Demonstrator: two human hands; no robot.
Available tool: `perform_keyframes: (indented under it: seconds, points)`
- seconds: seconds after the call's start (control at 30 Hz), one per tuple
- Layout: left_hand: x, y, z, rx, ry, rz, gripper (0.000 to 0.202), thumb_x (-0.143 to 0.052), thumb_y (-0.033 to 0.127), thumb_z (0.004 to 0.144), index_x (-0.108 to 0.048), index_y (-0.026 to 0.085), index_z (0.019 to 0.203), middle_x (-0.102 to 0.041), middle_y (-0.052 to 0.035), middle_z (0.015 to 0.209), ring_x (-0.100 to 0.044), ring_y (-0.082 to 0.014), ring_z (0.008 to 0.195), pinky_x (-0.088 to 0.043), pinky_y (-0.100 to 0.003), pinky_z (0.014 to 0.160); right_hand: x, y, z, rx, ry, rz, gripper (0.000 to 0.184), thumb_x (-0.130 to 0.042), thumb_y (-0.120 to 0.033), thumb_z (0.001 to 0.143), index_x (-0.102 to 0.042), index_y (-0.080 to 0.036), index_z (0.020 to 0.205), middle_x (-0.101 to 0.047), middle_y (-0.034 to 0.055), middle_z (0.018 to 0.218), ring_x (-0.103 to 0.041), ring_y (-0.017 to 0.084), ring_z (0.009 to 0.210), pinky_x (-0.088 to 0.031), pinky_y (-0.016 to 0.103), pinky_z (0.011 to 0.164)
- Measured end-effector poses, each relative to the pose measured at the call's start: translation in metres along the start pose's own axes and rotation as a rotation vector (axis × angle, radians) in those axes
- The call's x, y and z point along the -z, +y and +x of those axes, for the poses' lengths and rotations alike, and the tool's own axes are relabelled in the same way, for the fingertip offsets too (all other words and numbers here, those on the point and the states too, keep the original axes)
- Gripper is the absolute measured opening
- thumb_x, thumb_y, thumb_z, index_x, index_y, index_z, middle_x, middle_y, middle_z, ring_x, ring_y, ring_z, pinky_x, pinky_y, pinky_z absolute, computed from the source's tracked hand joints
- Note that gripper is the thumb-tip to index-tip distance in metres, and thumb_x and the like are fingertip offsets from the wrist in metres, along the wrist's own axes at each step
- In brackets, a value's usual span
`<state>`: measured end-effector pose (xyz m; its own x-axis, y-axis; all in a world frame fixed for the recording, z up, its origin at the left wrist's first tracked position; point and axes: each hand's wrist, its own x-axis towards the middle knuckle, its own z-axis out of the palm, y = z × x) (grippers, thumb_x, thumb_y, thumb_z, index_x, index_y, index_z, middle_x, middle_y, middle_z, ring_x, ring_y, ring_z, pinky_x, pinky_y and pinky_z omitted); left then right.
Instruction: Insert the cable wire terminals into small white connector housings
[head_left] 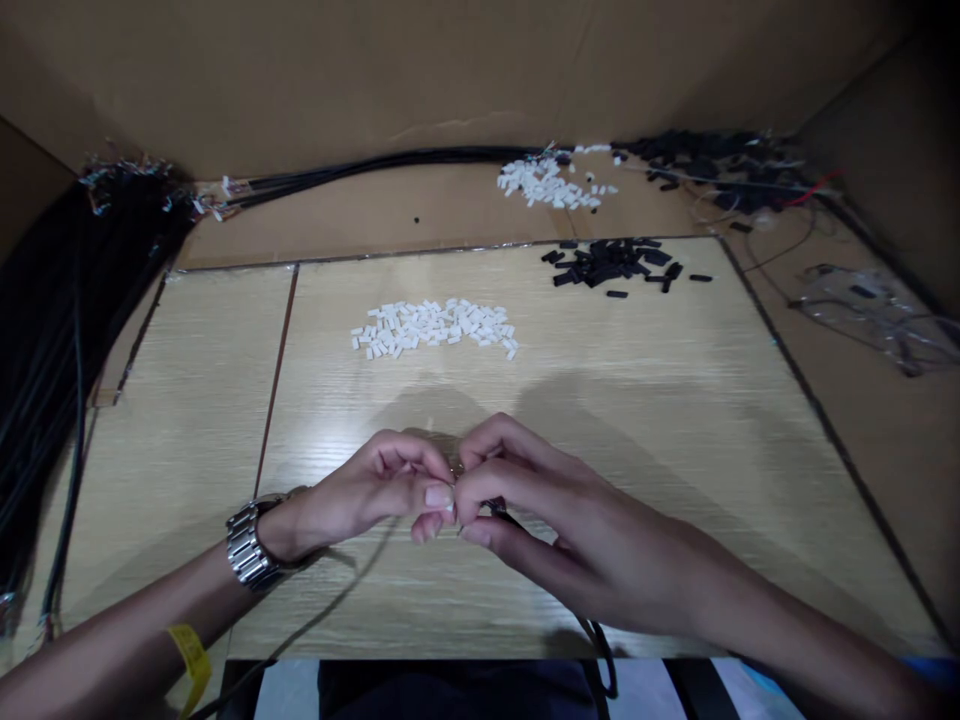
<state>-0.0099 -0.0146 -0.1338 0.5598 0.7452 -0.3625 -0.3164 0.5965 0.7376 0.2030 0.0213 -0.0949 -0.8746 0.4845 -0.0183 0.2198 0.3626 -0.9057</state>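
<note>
My left hand [397, 485], with a metal-band watch [251, 545] at the wrist, is closed in a pinch in front of me. Between its thumb and fingers a small white connector piece [450, 507] shows only in part. Touching it fingertip to fingertip, my right hand [532, 500] is closed around the end of a black cable [510, 518]. Thin wires at that end are mostly covered by the fingers. The cable's lower part [606, 660] hangs in a loop over the table's front edge. Past both hands lies a pile of small white connector pieces [435, 325].
Small black rectangular pieces [607, 262] lie at the table's back right. Behind them are more white pieces [551, 183]. A thick bundle of black cables [45, 320] fills the left side. Cardboard walls [450, 70] enclose the table [637, 430]. Clear plastic bags [877, 310] lie right.
</note>
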Motion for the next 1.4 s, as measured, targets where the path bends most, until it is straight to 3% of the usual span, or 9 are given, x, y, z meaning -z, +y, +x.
perform_keyframes:
  seconds: [0.27, 0.4, 0.6, 0.8, 1.1, 1.4]
  points:
    - [0.0, 0.0, -0.001, -0.029, 0.024, 0.087, 0.023, -0.075, 0.033, 0.08, -0.068, 0.013, 0.073, -0.061, 0.0019, 0.059, -0.055, -0.0066, 0.051, -0.046, -0.017, 0.053, 0.005, -0.006, -0.002, -0.118, -0.036, 0.006, 0.01, -0.045, -0.025, 0.099, -0.054, -0.025, 0.102, -0.055, 0.0001, 0.107, -0.051, 0.013, 0.101, -0.04, 0.029, 0.088]
    - [-0.003, 0.002, -0.003, -0.003, 0.06, 0.145, 0.026, -0.075, 0.036, 0.079, -0.068, 0.012, 0.072, -0.061, 0.0016, 0.058, -0.054, -0.0073, 0.05, -0.046, -0.019, 0.054, 0.001, -0.004, -0.003, -0.138, 0.021, 0.037, 0.005, -0.052, -0.019, 0.092, -0.052, -0.023, 0.095, -0.058, -0.0011, 0.094, -0.053, 0.013, 0.088, -0.04, 0.028, 0.077]
    - [-0.002, 0.001, -0.003, 0.008, 0.034, 0.177, 0.024, -0.074, 0.035, 0.079, -0.068, 0.013, 0.072, -0.06, 0.0019, 0.057, -0.053, -0.0068, 0.049, -0.046, -0.017, 0.053, -0.007, -0.004, -0.005, -0.118, 0.141, 0.074, 0.015, -0.056, -0.009, 0.083, -0.054, -0.022, 0.09, -0.059, -0.0043, 0.081, -0.052, 0.009, 0.07, -0.04, 0.024, 0.068]
    - [-0.003, 0.003, -0.003, -0.018, 0.0, 0.189, 0.017, -0.072, 0.026, 0.081, -0.067, 0.013, 0.072, -0.061, 0.0011, 0.059, -0.053, -0.0067, 0.05, -0.046, -0.017, 0.053, -0.007, -0.008, -0.002, -0.164, 0.205, 0.073, 0.017, -0.059, -0.007, 0.076, -0.057, -0.022, 0.083, -0.061, -0.0036, 0.078, -0.053, 0.01, 0.069, -0.039, 0.023, 0.062]
    - [-0.004, 0.003, -0.004, -0.085, -0.048, 0.248, 0.015, -0.067, 0.027, 0.086, -0.067, 0.016, 0.076, -0.061, 0.001, 0.063, -0.053, -0.0073, 0.054, -0.045, -0.017, 0.054, -0.006, -0.012, -0.002, -0.257, 0.208, 0.121, 0.013, -0.062, -0.011, 0.077, -0.058, -0.023, 0.079, -0.061, -0.0068, 0.074, -0.054, 0.009, 0.068, -0.036, 0.022, 0.059]
    - [-0.002, 0.0, -0.005, -0.163, -0.004, 0.386, 0.02, -0.067, 0.031, 0.087, -0.067, 0.016, 0.074, -0.063, -0.0016, 0.063, -0.056, -0.0106, 0.057, -0.047, -0.022, 0.057, -0.006, -0.009, 0.0, -0.251, 0.23, 0.138, 0.007, -0.061, -0.016, 0.082, -0.06, -0.022, 0.078, -0.061, -0.0062, 0.069, -0.053, 0.008, 0.062, -0.031, 0.023, 0.052]
